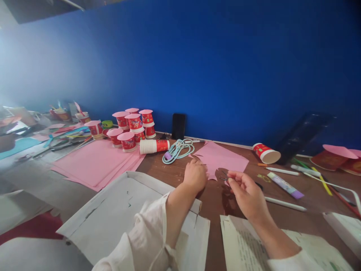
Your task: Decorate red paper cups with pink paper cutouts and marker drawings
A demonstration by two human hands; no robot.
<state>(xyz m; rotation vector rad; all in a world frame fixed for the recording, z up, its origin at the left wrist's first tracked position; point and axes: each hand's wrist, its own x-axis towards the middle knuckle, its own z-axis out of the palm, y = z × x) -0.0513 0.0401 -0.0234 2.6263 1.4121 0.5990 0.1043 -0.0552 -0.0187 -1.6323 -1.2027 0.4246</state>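
My left hand [195, 175] is closed, its curled fingers at the left edge of a pink paper sheet [222, 156] with curved cuts along its near side. Its fingertips are partly hidden under the hand. Just right of the paper, my right hand [248, 192] is closed around small dark scissors [223, 178]. Two thin points stick out past its thumb and forefinger, spread apart, by the paper's cut edge. Most of the scissors is hidden by the fingers.
Red paper cups [128, 141] topped with pink discs are stacked left, beside pink sheets [93, 165] and a coiled cable [178, 150]. A phone [178, 126] leans on the blue wall. A cup [266, 153], glue stick [285, 185] and pens lie right. Booklets [245, 241] are in front.
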